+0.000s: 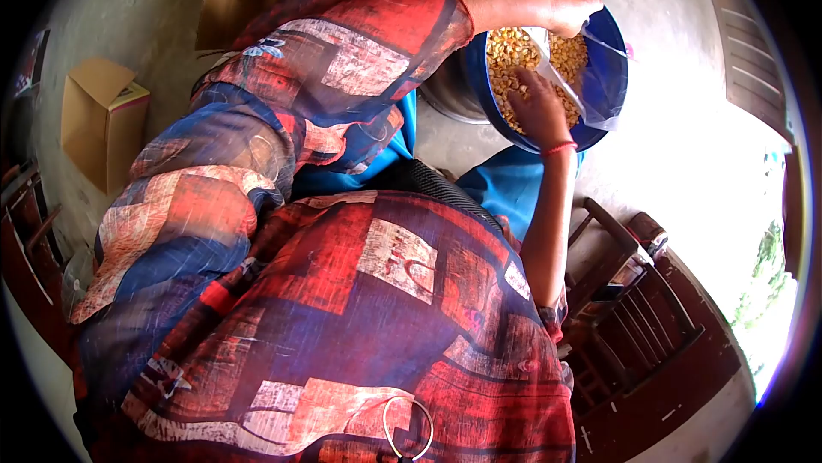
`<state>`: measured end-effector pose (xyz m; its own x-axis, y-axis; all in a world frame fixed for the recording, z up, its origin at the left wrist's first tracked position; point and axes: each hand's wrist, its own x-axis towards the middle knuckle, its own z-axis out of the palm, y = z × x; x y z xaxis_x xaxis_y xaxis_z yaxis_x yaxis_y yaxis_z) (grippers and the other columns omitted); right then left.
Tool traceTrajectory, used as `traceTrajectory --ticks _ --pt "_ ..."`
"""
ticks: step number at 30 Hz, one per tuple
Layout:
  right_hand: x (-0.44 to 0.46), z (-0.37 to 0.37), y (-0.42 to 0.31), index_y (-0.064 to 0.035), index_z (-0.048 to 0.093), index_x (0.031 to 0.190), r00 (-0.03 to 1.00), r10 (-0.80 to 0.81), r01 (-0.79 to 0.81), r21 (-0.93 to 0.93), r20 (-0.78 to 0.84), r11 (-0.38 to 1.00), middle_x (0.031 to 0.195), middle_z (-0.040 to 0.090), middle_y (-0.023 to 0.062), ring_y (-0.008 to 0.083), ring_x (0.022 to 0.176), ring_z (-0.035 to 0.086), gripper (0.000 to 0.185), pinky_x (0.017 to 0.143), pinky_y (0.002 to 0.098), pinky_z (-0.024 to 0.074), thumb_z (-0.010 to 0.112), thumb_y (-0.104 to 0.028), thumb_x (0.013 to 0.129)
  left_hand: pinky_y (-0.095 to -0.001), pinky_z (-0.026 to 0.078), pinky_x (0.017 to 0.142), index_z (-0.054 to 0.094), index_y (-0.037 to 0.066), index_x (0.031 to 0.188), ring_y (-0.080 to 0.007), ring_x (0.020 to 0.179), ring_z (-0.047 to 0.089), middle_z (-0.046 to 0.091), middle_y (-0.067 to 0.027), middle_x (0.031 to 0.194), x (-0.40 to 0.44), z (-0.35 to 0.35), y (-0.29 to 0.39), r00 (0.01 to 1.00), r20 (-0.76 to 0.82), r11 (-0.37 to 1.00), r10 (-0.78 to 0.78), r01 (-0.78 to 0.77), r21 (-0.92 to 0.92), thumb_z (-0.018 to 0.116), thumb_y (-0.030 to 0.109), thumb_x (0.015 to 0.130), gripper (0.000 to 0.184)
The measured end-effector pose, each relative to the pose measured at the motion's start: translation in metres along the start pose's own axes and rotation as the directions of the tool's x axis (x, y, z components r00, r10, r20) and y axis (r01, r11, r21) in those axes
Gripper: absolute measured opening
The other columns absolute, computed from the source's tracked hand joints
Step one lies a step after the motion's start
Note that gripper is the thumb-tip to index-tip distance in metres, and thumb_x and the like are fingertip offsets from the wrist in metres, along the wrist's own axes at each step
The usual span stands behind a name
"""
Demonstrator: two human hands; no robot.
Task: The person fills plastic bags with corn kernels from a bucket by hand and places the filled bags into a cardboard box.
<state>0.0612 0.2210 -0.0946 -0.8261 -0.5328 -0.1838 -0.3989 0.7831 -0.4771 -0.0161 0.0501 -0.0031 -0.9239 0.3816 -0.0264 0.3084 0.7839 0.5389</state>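
A round blue tub [612, 56] stands in front of me, with yellow-brown grains that look like corn kernels [509, 50] in it. A clear plastic bag [604, 103] hangs over the tub's far side, and a white fold of it runs down across the kernels. My left hand [572, 11] is at the tub's upper rim, its fingers closed on the edge of the bag; the fingertips are partly hidden. Over the kernels, my right hand [539, 110] reaches in with its fingers apart, touching them. A red band circles that wrist.
A round metal object [454, 90] sits against the tub's left side. An open cardboard box [103, 120] stands on the concrete floor at left, and another box [227, 0] is at the top. A dark wooden chair [638, 309] is at lower right, near a bright doorway.
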Motion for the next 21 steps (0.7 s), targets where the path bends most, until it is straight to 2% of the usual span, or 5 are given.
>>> traceTrajectory --ticks 6,13,16,20,21 --pt "0.008 0.012 -0.013 -0.0076 0.055 0.096 0.97 -0.062 0.055 0.034 0.234 0.998 0.08 0.058 0.0215 0.0356 0.081 0.057 0.032 0.068 0.0434 0.0431 0.047 -0.036 0.083 -0.0377 0.048 0.069 0.062 0.007 0.092 -0.024 0.083 0.06 0.062 -0.0111 0.088 -0.003 -0.003 0.005 0.998 0.058 1.0 0.005 -0.004 -0.013 0.058 0.009 0.07 0.022" --pt "0.008 0.003 -0.018 -0.0043 0.06 0.086 0.95 -0.015 -0.06 0.231 0.311 0.971 0.07 0.06 0.0148 0.0273 0.062 0.057 0.026 0.059 0.0356 0.0438 0.049 -0.028 0.084 -0.0367 0.047 0.073 0.062 0.01 0.096 -0.0228 0.086 0.06 0.062 -0.0087 0.091 -0.005 -0.008 0.006 0.992 0.124 1.0 0.017 -0.016 -0.009 0.058 0.008 0.07 0.026" --pt "0.004 -0.01 -0.027 -0.0018 0.061 0.092 0.942 0.191 -0.329 0.645 0.276 0.69 0.067 0.054 -0.0007 0.0044 0.047 0.043 0.023 0.043 0.0186 0.0332 0.048 -0.02 0.087 -0.036 0.046 0.077 0.06 0.013 0.103 -0.0227 0.092 0.058 0.061 -0.0081 0.098 -0.003 -0.001 0.003 0.998 0.061 0.999 0.031 -0.029 -0.046 0.056 0.005 0.071 0.033" --pt "-0.003 -0.023 -0.022 -0.0016 0.056 0.098 0.904 0.274 -0.383 0.906 0.328 0.179 0.066 0.048 -0.0011 0.0024 0.04 0.029 0.024 0.034 0.0159 0.0198 0.045 -0.021 0.089 -0.0354 0.044 0.083 0.055 0.016 0.113 -0.0225 0.1 0.055 0.058 -0.0084 0.109 0.001 0.006 0.003 0.999 -0.045 0.995 0.027 -0.031 -0.095 0.052 0.0 0.071 0.045" --pt "-0.004 -0.024 -0.023 -0.0016 0.056 0.098 0.905 0.274 -0.382 0.907 0.327 0.18 0.066 0.048 -0.0011 0.0024 0.04 0.029 0.024 0.034 0.0159 0.0198 0.045 -0.021 0.089 -0.0354 0.044 0.083 0.055 0.016 0.113 -0.0225 0.1 0.055 0.058 -0.0084 0.109 0.002 0.005 0.003 0.999 -0.046 0.995 0.028 -0.032 -0.095 0.052 0.0 0.071 0.045"
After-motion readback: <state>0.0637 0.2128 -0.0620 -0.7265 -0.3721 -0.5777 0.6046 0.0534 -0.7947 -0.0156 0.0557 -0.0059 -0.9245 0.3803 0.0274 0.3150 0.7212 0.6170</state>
